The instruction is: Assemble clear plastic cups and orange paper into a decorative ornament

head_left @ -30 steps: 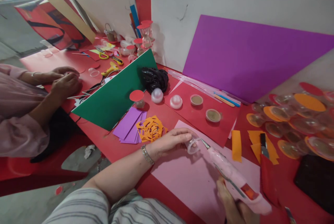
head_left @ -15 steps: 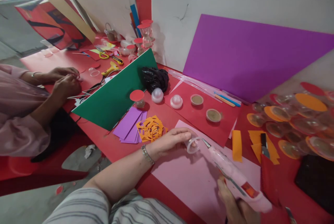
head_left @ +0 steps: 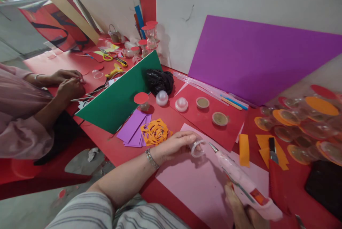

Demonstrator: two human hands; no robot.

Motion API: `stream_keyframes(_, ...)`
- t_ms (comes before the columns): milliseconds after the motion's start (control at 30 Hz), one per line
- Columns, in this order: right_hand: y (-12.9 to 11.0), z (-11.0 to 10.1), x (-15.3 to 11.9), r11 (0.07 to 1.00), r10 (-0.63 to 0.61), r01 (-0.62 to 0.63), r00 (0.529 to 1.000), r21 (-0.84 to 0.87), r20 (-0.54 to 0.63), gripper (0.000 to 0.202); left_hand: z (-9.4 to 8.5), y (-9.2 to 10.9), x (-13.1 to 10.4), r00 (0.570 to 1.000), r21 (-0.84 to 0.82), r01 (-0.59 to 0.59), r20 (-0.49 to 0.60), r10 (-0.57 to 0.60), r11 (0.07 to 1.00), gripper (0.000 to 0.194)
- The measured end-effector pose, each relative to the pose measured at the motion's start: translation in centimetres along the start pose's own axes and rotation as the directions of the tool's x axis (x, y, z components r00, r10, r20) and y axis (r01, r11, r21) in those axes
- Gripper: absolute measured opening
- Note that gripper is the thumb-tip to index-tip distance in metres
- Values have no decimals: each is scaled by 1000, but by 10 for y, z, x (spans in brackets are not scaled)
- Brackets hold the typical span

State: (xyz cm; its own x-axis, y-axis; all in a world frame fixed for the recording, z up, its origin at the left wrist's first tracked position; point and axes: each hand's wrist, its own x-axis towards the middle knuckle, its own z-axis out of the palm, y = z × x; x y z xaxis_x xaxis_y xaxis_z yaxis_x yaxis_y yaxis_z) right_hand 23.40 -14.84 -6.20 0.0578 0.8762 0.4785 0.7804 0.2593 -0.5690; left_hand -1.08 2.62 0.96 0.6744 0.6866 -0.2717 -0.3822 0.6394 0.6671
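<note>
My left hand (head_left: 184, 144) is closed on a small clear plastic cup (head_left: 198, 149), tilted so its round rim faces right. In my right hand (head_left: 239, 206) is a pink hot glue gun (head_left: 240, 177), gripped by the handle. Its metal nozzle points up and left, a short gap away from the cup's rim. Both hands are over a pink sheet (head_left: 192, 181). Beyond them, two cups of sand (head_left: 202, 103) and a clear domed cup (head_left: 181, 104) rest on a red sheet (head_left: 227, 136).
Orange paper scraps (head_left: 156, 131) and purple strips (head_left: 133, 129) lie left. A green board (head_left: 120, 93) stands between me and a co-worker's hands (head_left: 71, 82). Stacked sand timers (head_left: 301, 125), a cutter (head_left: 273, 150) and a black object (head_left: 324, 186) are at right.
The glue gun's nozzle has shifted slightly right, away from the cup's rim. My left hand still holds the cup in nearly the same place.
</note>
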Motion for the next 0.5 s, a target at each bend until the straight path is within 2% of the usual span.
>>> stream_keyframes(133,-8,1,5,996,-13,9,999,-88,-44,26,0,1,0,999,-24,13,-51,-14,1000,57)
stream_keyframes(267,-12,3,3,996,-2,-2,999,-86,-41,30,0,3,0,998,-18,18,-55,-19,1000,60)
stream_keyframes(500,-18,10,-10,994,25,-29,999,-101,-40,23,-1,0,1,999,-47,7,-54,-9,999,56)
